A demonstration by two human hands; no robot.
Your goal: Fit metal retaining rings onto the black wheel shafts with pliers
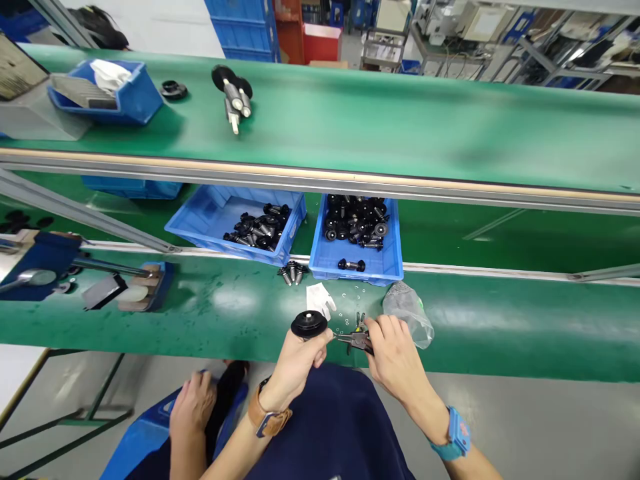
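My left hand (pixel 299 363) is closed around a part with a round black disc (pixel 309 324) facing up. Its lower portion is hidden by my fingers. With my right hand (pixel 394 353) I grip pliers (pixel 359 341), whose thin tips reach the fingertips of my left hand. Whether the tips hold anything is too small to tell. Several small rings (pixel 347 322) lie on the green bench (pixel 475 327) beyond the pliers, near a white cloth or glove (pixel 320 299). A clear plastic bag (pixel 407 310) rests just past my right hand.
Two blue bins (pixel 356 268) (pixel 210 245) hold black and metal parts. Three parts (pixel 293 272) stand before them. A fixture (pixel 145 287) sits at left. A metal-edged shelf (pixel 425 133) spans above, carrying a blue tray (pixel 135 100) and parts (pixel 235 100). Another person's hand (pixel 194 403) is at lower left.
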